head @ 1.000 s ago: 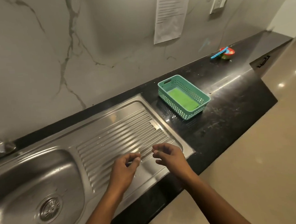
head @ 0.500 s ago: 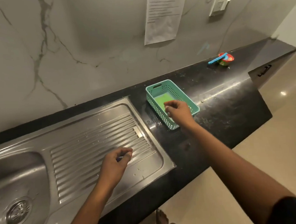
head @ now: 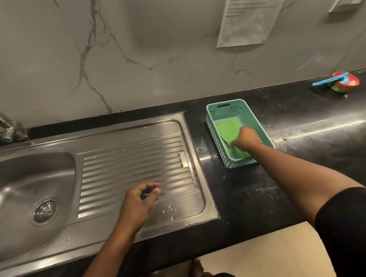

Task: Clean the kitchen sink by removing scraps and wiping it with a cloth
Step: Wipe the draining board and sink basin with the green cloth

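Black counter (head: 256,189), right hand (head: 245,137) in teal basket (head: 214,127) gripping green cloth (head: 227,129), fingertips hidden, left hand (head: 137,205) pinched shut over drainboard (head: 132,163)

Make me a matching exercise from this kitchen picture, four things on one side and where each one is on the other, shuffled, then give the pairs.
Things:
1. green cloth
2. drain strainer
3. sheet of paper
4. left hand

Places:
A. on the wall
B. over the ribbed draining board
C. inside the teal basket
D. at the bottom of the sink bowl

Pairs: 1-C, 2-D, 3-A, 4-B
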